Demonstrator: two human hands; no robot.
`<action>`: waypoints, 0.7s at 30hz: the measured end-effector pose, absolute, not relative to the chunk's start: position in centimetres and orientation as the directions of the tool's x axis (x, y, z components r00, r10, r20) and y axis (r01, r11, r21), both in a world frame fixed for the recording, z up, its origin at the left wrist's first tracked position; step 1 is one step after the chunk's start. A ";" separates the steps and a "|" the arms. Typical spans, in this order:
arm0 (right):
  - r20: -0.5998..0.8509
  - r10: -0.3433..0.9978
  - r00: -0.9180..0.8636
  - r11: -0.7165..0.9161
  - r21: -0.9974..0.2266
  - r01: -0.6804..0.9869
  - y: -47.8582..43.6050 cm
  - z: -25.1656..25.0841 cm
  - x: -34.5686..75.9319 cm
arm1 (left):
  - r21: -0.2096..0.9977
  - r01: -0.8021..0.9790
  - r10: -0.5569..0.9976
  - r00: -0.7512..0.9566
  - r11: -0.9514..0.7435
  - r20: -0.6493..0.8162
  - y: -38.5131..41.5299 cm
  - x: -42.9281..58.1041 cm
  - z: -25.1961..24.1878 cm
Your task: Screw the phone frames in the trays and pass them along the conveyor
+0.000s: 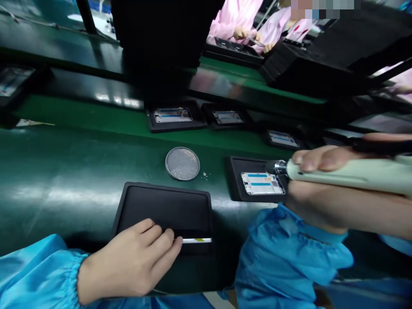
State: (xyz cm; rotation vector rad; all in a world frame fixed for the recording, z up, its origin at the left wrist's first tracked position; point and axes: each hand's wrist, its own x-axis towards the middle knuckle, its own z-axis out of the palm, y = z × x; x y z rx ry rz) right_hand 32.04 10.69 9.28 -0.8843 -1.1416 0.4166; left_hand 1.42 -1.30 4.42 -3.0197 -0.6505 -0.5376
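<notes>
My left hand (pixel 138 253) is closed, fingers bent, on a thin flat piece with a white edge (pixel 197 240) and a yellow mark. This piece lies at the near side of a black tray (pixel 167 210); the hand hides most of it. My right hand (pixel 322 161) is wrapped round a pale green electric screwdriver (pixel 347 174), which points left. Its metal nose is over a phone frame (pixel 260 183) with blue strips, lying in a second black tray (pixel 236 189). Whether the bit touches the frame is too blurred to tell.
A round dimpled metal dish (pixel 182 164) stands beyond the left tray, with tiny loose parts (pixel 205 175) beside it. Farther back, several black trays (pixel 177 125) hold phone frames on a green strip. A tall black stack (pixel 161 38) rises behind. Co-workers in pink (pixel 236 19) sit opposite.
</notes>
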 end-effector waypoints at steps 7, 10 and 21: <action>0.595 0.731 0.333 0.635 -0.772 -0.015 9.8 9.4 31.3 | 0.042 0.352 0.346 0.882 -0.935 0.321 -1.1 1.3 4.5; 0.591 0.731 0.340 0.645 -0.762 -0.062 9.6 9.6 31.3 | 0.034 0.357 0.349 0.882 -0.933 0.316 -1.1 1.2 4.5; 0.542 0.777 0.320 0.610 -0.773 -0.173 9.8 9.4 31.6 | -0.035 0.377 0.356 0.899 -0.926 0.256 -0.8 1.3 4.6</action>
